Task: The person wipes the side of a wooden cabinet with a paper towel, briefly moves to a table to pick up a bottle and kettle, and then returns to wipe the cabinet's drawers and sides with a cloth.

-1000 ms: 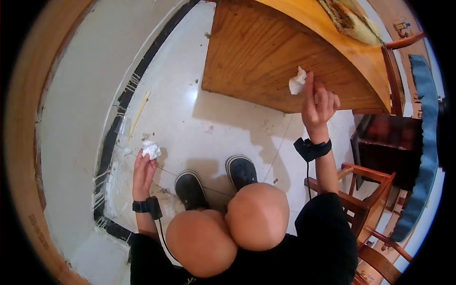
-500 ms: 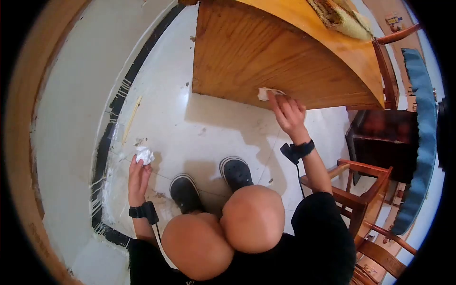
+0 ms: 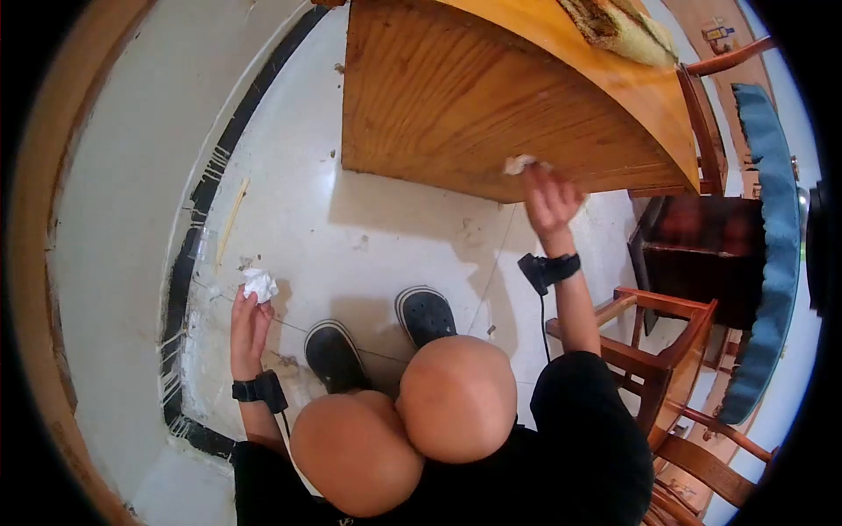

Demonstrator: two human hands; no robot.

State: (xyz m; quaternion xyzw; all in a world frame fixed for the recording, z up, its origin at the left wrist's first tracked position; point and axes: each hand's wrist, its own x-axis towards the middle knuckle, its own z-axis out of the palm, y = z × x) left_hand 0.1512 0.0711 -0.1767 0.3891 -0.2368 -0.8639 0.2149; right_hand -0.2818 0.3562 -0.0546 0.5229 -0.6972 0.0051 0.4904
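Note:
My left hand (image 3: 249, 320) is closed on a crumpled white tissue (image 3: 260, 286), held low over the floor on the left. Off to the right, my right hand (image 3: 552, 200) presses another crumpled tissue (image 3: 521, 164) against the lower part of a wooden panel (image 3: 456, 114). That tissue pokes out past the fingertips, and the hand is slightly blurred. The panel has brown grain and belongs to a piece of furniture with a curved top (image 3: 561, 39). Each wrist wears a black band with a cable.
A yellowish cloth (image 3: 627, 35) lies on the furniture top. Wooden chairs (image 3: 667, 351) and a blue ruffled cover (image 3: 765, 254) stand at the right. Thin sticks (image 3: 232, 221) lie on the tiled floor (image 3: 403, 232) near the left wall. My dark clogs (image 3: 427, 314) are below me.
My right hand has slid rightward along the panel with its tissue. My left hand keeps its tissue and barely moves. The whole view has shifted slightly left.

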